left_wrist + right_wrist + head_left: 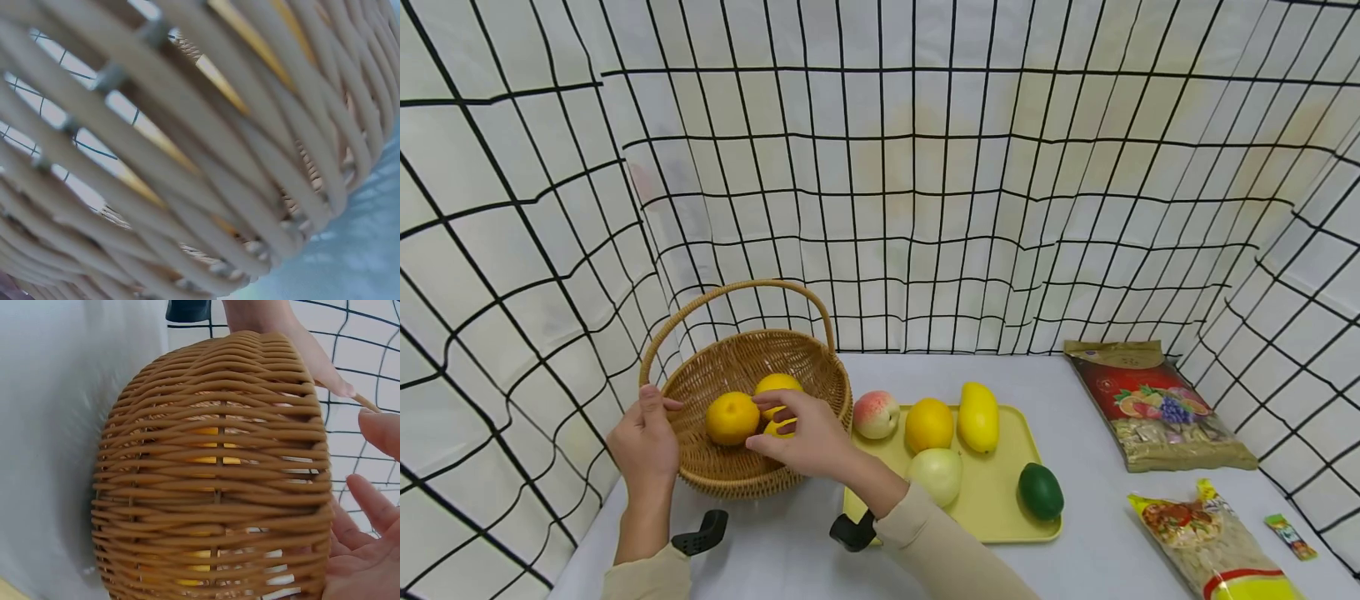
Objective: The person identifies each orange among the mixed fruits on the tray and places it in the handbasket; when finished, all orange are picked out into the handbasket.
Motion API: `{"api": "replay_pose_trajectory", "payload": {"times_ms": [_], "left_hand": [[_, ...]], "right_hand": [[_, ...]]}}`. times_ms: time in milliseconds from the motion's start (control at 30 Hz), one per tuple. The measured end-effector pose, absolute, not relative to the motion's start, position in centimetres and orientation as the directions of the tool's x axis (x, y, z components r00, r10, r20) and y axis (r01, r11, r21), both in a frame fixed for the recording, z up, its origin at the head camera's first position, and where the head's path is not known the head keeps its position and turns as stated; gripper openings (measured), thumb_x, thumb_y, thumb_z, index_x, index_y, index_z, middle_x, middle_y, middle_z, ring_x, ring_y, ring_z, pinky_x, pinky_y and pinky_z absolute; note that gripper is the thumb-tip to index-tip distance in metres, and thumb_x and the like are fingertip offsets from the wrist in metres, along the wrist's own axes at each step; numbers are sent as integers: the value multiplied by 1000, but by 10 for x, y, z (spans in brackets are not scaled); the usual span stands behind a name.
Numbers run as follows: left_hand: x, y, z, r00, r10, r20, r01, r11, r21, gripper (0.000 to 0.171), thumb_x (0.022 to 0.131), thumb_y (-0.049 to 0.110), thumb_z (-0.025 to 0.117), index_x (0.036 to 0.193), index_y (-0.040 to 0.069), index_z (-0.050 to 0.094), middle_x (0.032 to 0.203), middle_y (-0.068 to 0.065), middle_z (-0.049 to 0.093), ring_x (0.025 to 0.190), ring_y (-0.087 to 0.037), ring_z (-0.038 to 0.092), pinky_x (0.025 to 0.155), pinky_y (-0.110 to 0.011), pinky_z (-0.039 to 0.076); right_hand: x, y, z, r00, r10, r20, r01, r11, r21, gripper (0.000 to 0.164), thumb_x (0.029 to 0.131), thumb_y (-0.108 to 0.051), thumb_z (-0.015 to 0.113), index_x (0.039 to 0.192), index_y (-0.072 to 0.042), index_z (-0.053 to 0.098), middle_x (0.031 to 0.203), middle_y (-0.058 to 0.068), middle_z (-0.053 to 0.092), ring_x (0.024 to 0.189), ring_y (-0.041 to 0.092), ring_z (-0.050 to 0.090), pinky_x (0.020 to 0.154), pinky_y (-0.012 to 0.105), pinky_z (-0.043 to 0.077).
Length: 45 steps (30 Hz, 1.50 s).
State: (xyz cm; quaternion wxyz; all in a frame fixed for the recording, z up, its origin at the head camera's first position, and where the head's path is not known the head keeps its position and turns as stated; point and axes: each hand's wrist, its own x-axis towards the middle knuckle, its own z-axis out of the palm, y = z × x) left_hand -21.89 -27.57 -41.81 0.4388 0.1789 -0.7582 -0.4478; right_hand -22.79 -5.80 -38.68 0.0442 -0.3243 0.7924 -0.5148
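A brown wicker basket (752, 483) with a tall arched handle stands at the left, tilted. My left hand (651, 437) pinches it where the handle meets the left side. In the basket lie an orange (732, 418) and yellow-orange fruits, one (778, 383) behind and another (780, 427) partly hidden by my right hand. That right hand (812, 433) reaches over the right rim with fingers spread and slightly bent, close above the fruits. In the right wrist view, thumb and fingers (369, 500) stand apart beyond the woven wall. Woven strands (206, 144) fill the left wrist view.
A yellow tray (992, 517) beside the basket bears an orange (929, 425), a mango (979, 417), a pale green round fruit (936, 477) and a dark green fruit (1041, 492). A peach (876, 414) sits at its left corner. Food packets (1165, 408) lie right; black-grid walls surround the table.
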Motion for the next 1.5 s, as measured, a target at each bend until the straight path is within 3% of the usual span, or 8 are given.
{"api": "replay_pose_trajectory", "payload": {"times_ms": [167,400,600,800,933,1067,1300,1500], "left_hand": [[-219,-277,-419,-560,-671,487,106,525,845,67,105,47,37,76,-4,69,45,11,34,58,-2,38,60,-25,27],[-219,-280,-420,-564,-672,481,115,512,851,65,105,45,38,76,-4,69,46,13,35,60,-4,40,61,-25,27],[-219,-280,-421,-578,-675,458,100,499,861,63,105,44,36,78,-2,70,48,11,36,56,-10,33,60,-28,23],[-218,-279,-421,-577,-669,468,90,518,851,62,105,43,37,78,-1,70,48,6,33,52,-14,28,55,-28,21],[-218,-279,-421,-576,-668,471,90,521,849,62,105,43,37,78,-1,71,48,6,31,51,-14,27,54,-27,21],[-219,-280,-421,-574,-672,468,90,516,852,63,105,45,37,77,0,71,48,7,31,51,-13,27,53,-27,21],[-220,-282,-424,-558,-676,481,94,524,846,66,105,47,36,76,-2,70,47,4,31,49,-14,26,53,-27,20],[-219,-282,-424,-568,-678,467,87,515,853,67,105,48,35,77,-1,71,48,4,34,51,-14,27,54,-27,21]], "right_hand": [[-226,-45,-388,-769,-542,339,-506,191,-841,45,89,-24,74,130,-14,58,128,-5,61,107,8,59,91,26,49],[-227,-27,-391,-766,-523,373,-503,128,-855,49,89,-25,74,133,-14,56,130,-2,60,110,17,61,93,30,49],[-229,-5,-392,-800,-463,382,-471,91,-877,46,89,-23,73,132,-19,57,129,-1,60,110,13,59,95,34,48],[-233,25,-395,-855,-359,374,-431,92,-898,43,89,-11,73,129,-11,59,126,8,61,109,27,61,96,45,47],[-229,46,-386,-889,-291,355,-402,120,-908,42,88,-4,71,128,-1,58,127,15,60,111,36,58,97,52,45],[-225,62,-381,-913,-221,344,-382,162,-910,40,89,-2,69,127,2,58,129,19,59,113,39,56,97,52,44],[-246,83,-411,-931,-154,331,-360,228,-905,38,88,-9,73,124,-8,63,128,10,61,112,27,58,98,48,45],[-254,102,-419,-934,-148,325,-356,316,-879,42,87,-15,75,127,-10,62,130,6,60,118,29,55,100,46,44]]}}
